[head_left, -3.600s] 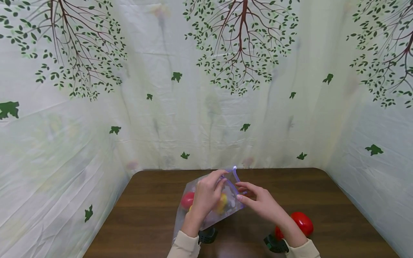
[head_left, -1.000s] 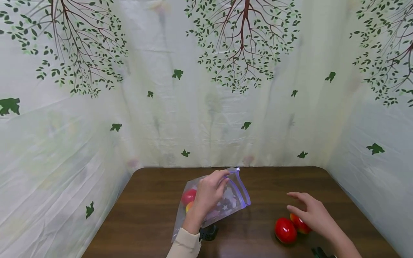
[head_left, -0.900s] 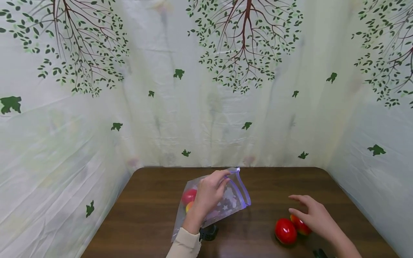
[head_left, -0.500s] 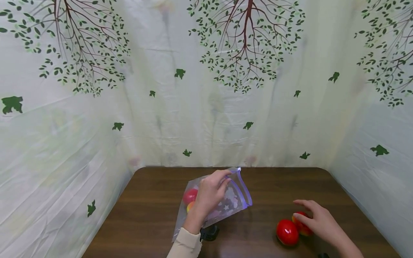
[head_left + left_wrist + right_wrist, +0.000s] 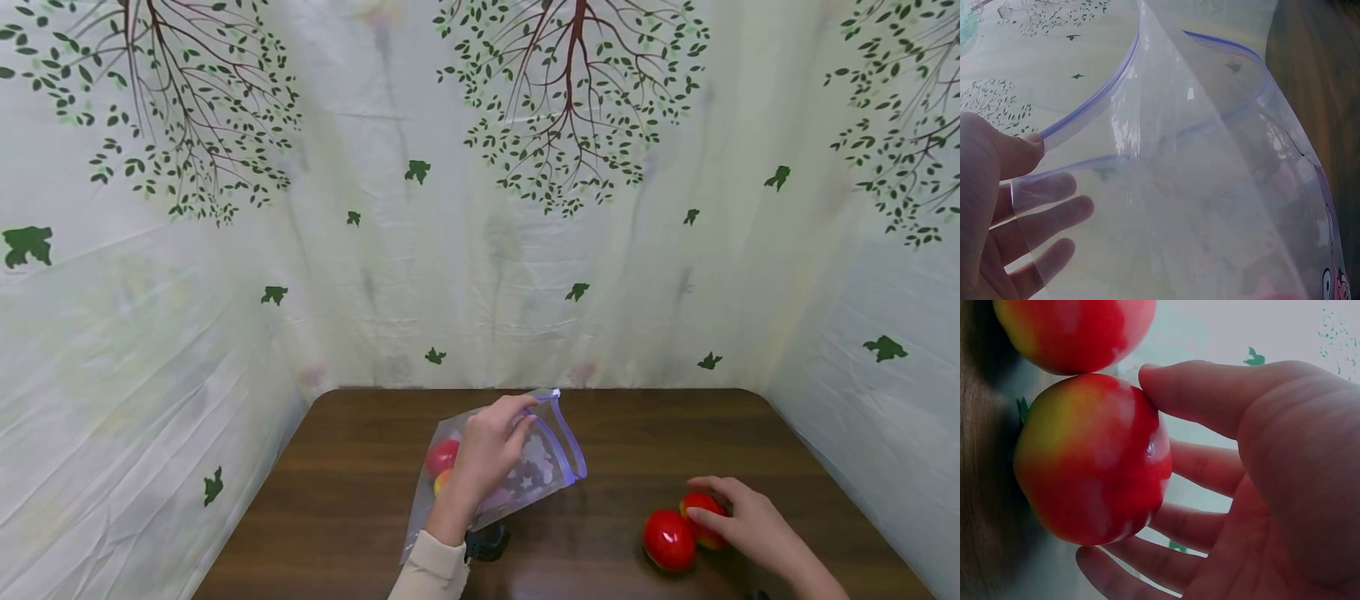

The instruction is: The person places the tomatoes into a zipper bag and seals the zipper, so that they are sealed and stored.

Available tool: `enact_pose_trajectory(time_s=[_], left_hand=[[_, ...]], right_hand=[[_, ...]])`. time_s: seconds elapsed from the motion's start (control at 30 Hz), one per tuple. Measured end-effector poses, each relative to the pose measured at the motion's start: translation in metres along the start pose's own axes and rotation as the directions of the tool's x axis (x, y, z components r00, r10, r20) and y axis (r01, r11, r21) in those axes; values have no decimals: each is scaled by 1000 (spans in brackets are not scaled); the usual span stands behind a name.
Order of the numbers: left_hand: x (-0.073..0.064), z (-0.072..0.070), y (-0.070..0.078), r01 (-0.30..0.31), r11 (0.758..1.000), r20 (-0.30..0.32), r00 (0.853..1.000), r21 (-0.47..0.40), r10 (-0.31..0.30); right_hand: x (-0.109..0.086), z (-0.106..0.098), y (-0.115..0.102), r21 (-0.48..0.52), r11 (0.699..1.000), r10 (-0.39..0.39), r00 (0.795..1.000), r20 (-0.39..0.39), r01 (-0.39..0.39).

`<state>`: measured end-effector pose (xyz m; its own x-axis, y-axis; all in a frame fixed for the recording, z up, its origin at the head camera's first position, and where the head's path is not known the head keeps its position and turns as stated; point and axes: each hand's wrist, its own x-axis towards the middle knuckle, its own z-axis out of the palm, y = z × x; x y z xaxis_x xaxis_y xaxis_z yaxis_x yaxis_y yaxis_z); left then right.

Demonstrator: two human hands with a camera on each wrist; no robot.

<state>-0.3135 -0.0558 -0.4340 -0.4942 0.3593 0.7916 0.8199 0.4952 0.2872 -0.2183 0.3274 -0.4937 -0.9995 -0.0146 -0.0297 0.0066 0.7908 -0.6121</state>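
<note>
My left hand [image 5: 491, 446] pinches the open rim of a clear zip bag [image 5: 1179, 181] between thumb and fingers; the bag has a purple zip strip and printed white stars. Inside it, partly hidden by that hand, lie a red round fruit [image 5: 442, 457] and a yellow one [image 5: 442, 480]. At the right, my right hand [image 5: 750, 521] is round a shiny red-and-yellow apple [image 5: 1094, 462], thumb at its near side and fingers curled behind it. A second red apple [image 5: 669, 540] sits against the first, nearer the table's front.
The brown wooden table [image 5: 360, 500] ends at a white curtain [image 5: 487, 333] printed with trees and leaves, which hangs behind it and on both sides. A black wrist device [image 5: 487, 542] is strapped at my left wrist.
My right hand has left the bag's mouth, moved right, and come round the farther apple, its fingers closing in on it. The left hand keeps its hold on the bag.
</note>
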Motion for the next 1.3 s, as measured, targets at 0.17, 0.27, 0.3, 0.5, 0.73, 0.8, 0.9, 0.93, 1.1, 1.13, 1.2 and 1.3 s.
enact_pose_trajectory(time_s=[0.17, 0.27, 0.3, 0.5, 0.73, 0.8, 0.9, 0.93, 1.1, 1.13, 1.2, 1.3], left_hand=[[-1, 0, 1, 10, 1000, -2, 1000, 5, -10], [-1, 0, 1, 15, 1000, -1, 1000, 6, -15], [-1, -1, 1, 16, 1000, 0, 1000, 5, -16], [1, -2, 1, 14, 1000, 1, 1000, 0, -14], [1, -2, 1, 27, 1000, 12, 1000, -2, -27], [1, -2, 1, 28, 1000, 12, 1000, -2, -28], [1, -2, 1, 20, 1000, 6, 1000, -1, -20], [1, -1, 1, 18, 1000, 5, 1000, -2, -18], [1, -1, 1, 18, 1000, 3, 1000, -1, -18], [1, -1, 1, 20, 1000, 5, 1000, -1, -20], [1, -1, 1, 22, 1000, 7, 1000, 2, -22], [1, -1, 0, 18, 1000, 7, 1000, 2, -18]], right_hand=[[0, -1, 2, 11, 1000, 5, 1000, 23, -5], [0, -2, 2, 10, 1000, -1, 1000, 25, 1], [0, -3, 2, 13, 1000, -2, 1000, 25, 1], [0, -5, 0, 31, 999, 12, 999, 33, -13], [2, -3, 2, 28, 999, 28, 999, 32, -29], [2, -2, 3, 29, 999, 26, 999, 30, -27], [1, -2, 4, 35, 999, 27, 999, 29, -28], [0, -2, 4, 38, 999, 28, 999, 29, -29], [0, -3, 5, 39, 999, 30, 999, 21, -31], [-1, -3, 5, 38, 999, 30, 999, 20, -31], [-1, -3, 6, 37, 999, 32, 999, 19, -32], [-1, -4, 7, 29, 999, 34, 999, 13, -34]])
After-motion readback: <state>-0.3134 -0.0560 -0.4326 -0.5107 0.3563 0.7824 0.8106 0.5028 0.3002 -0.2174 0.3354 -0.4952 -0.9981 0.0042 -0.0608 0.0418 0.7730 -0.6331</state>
